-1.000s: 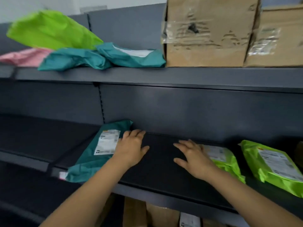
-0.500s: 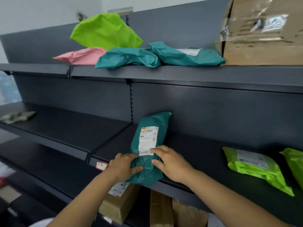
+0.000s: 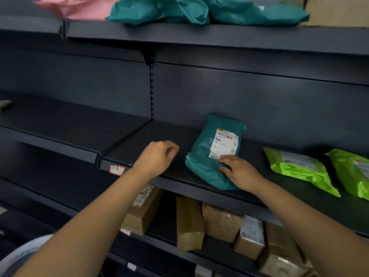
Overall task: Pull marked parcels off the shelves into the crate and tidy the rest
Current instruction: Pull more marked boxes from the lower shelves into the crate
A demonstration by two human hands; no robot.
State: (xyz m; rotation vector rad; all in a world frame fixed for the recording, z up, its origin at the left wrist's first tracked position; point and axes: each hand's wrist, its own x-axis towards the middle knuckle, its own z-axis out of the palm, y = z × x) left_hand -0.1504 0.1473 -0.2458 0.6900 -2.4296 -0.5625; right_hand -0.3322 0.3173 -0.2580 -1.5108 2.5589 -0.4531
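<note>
Through the head camera: pressing the right hand (image 3: pixel 239 172), fingers straight, onto the near end of a teal parcel (image 3: pixel 207 162) lying label-up near the front of the middle shelf (image 3: pixel 159 136). Holding the left hand (image 3: pixel 157 156) just beside it, loosely curled, gripping nothing. Judging the job as partly done: lying to the right, green parcels (image 3: pixel 299 166); waiting on the shelf above, more teal parcels (image 3: pixel 199 11) and a pink one (image 3: pixel 79 7). Not seeing any crate, nor making out any mark on the label. Facing dark, dimly lit metal shelving; sitting below, brown boxes (image 3: pixel 189 220); sticking to the shelf lip, a small handwritten tag (image 3: pixel 116 169).
</note>
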